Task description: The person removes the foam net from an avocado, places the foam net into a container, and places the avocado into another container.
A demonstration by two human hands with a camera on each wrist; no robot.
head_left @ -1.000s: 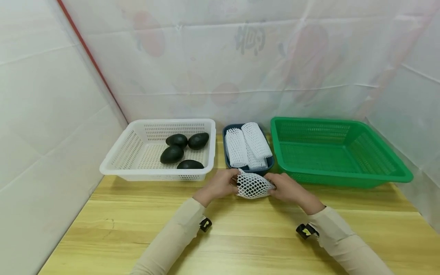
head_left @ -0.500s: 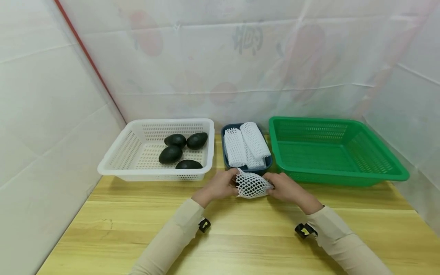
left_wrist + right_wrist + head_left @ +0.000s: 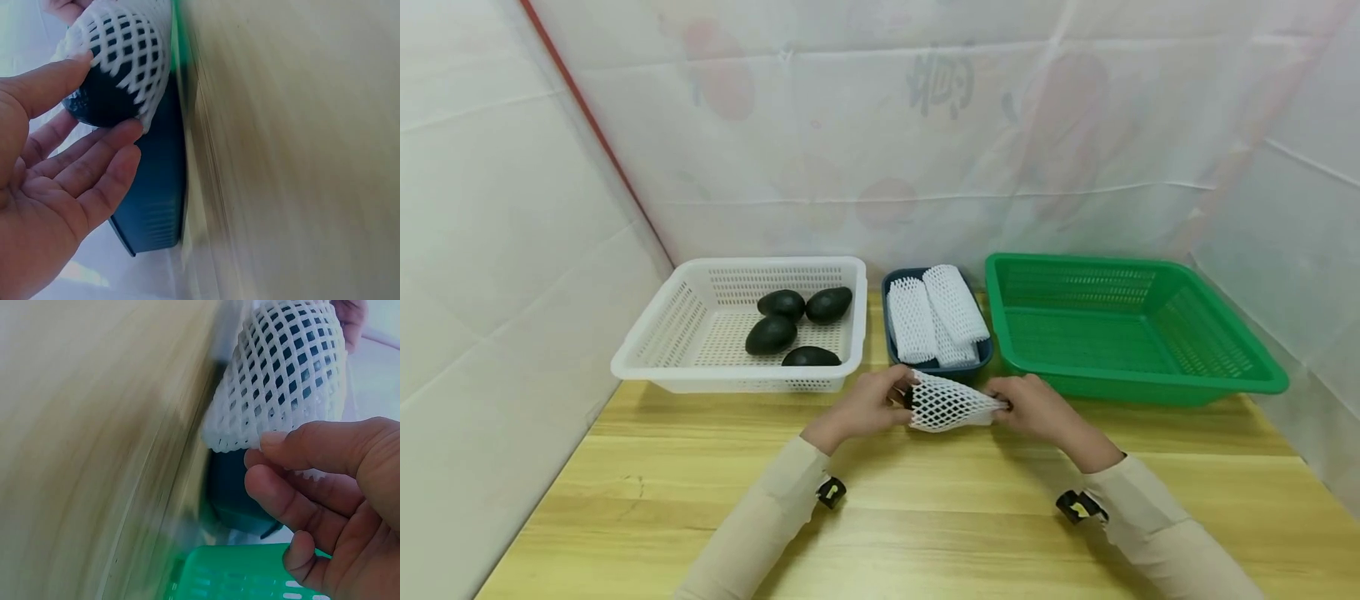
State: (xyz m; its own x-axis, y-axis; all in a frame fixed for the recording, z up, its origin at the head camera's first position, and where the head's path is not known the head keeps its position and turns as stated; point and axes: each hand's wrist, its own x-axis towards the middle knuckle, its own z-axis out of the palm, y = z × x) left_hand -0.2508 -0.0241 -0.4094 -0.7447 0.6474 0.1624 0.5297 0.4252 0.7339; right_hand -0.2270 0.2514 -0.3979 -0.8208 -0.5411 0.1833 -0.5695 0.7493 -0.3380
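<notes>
A white foam net sleeve [image 3: 953, 406] lies around a dark avocado [image 3: 103, 97] in front of the small blue basket. The avocado's bare end sticks out on the left side. My left hand [image 3: 867, 406] holds that end, thumb on the near side and fingers beneath, as the left wrist view shows. At the opposite end, my right hand [image 3: 1037, 408] pinches the sleeve's edge between thumb and forefinger [image 3: 275, 440]; its other fingers are loosely bent. Through the mesh the avocado's dark skin shows.
A white basket [image 3: 737, 377] with several avocados [image 3: 771, 335] stands at the left. Behind the hands, a blue basket [image 3: 891, 333] holds several folded foam sleeves [image 3: 955, 304]. To the right is a green basket [image 3: 1135, 379]. White sheeting [image 3: 865, 125] closes off the back and sides.
My hands have drawn slightly apart, the right hand moving right and the left hand a little left. The sleeve looks more stretched, and the avocado's dark end shows beside the left fingers.
</notes>
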